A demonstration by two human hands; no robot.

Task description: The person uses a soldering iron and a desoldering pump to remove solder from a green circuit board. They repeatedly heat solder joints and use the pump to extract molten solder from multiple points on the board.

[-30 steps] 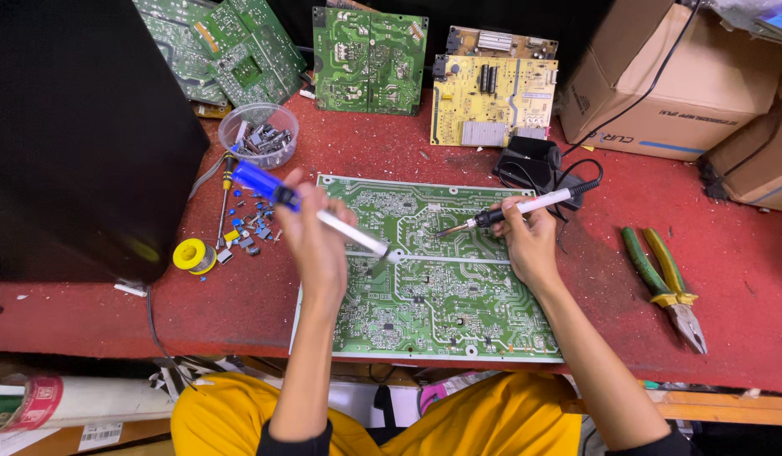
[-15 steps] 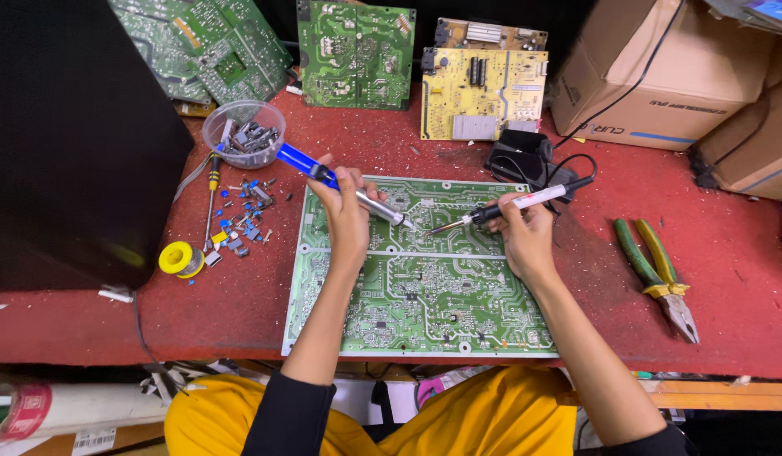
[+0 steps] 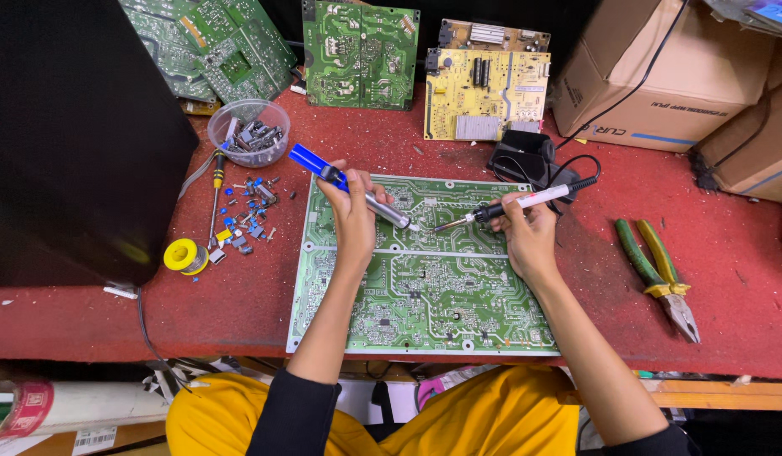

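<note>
Far left on the red surface [image 3: 112, 312]: yellow solder spool [image 3: 185, 255], a screwdriver [image 3: 215, 196], scattered small parts [image 3: 245, 224] and a clear bowl of components [image 3: 249, 133].

Your left hand [image 3: 354, 215], grip clenched on the blue desoldering pump [image 3: 350, 187], sets its tip on the large green circuit board [image 3: 425, 279] lying flat at centre.

Your right hand [image 3: 528, 236], grip closed around the soldering iron [image 3: 511, 205], brings its tip close beside the pump's.

Risk: the two tips nearly meet, so a slip could scorch a neighbouring trace or your fingers.

Obstruction: the iron's black cord [image 3: 577, 165] loops just behind your hand.

Right: green-handled pliers [image 3: 661, 274], well apart; cardboard boxes [image 3: 661, 76] behind.
</note>
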